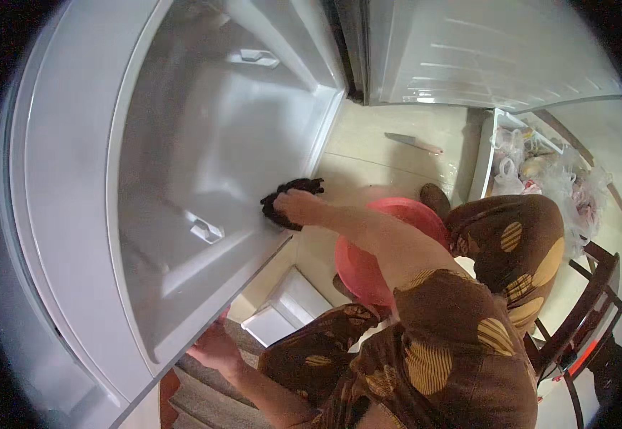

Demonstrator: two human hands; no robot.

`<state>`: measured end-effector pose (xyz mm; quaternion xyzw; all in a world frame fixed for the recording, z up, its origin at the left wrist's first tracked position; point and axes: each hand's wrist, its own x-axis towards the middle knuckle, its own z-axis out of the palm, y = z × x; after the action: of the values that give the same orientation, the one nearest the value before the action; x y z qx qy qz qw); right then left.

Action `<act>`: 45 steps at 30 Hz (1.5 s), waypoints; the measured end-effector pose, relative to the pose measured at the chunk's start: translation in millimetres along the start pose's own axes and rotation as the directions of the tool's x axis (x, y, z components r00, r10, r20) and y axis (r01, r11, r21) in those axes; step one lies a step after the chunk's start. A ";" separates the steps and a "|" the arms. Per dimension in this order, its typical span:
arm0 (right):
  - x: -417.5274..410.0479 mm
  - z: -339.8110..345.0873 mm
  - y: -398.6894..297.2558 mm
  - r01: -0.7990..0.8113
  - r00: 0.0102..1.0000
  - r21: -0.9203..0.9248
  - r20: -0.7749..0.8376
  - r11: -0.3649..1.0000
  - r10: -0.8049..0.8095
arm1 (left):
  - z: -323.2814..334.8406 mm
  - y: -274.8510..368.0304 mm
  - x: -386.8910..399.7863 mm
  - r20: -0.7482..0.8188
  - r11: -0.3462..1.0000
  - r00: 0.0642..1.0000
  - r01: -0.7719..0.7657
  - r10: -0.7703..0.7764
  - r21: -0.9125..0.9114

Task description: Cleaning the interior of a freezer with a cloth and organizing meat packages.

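My right hand [299, 207] is closed around a bunched dark cloth [279, 214]. The cloth lies against the inner floor of a white freezer compartment [246, 139], close to its front lip. My left hand [217, 343] is at the outer side of the compartment, by its side edge [236, 287]. Its fingers are partly hidden there, so its grip does not show. White plastic brackets [207, 229] project from the compartment's inner walls. Below my right forearm, a red plastic basin [356, 268] stands on the floor between my feet.
A kitchen knife [413, 142] lies on the tiled floor. Bagged food fills a white drawer [485, 155] at the right, beneath an open refrigerator door [493, 53]. A white bin or drawer [289, 305] stands near my left knee. A dark-framed chair [579, 316] is at the lower right.
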<state>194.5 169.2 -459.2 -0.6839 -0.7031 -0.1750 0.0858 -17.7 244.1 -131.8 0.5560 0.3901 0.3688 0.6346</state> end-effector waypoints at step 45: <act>21.8 21.7 155.9 -0.762 -0.235 0.582 0.163 -0.286 0.958 | -4.4 14.5 -3.4 -0.338 0.997 0.939 -0.040 0.061 0.069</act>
<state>350.6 198.0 -451.3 -0.8657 0.0961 0.0101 0.4911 -23.6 244.4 -117.5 0.5127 0.4904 0.4634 0.5309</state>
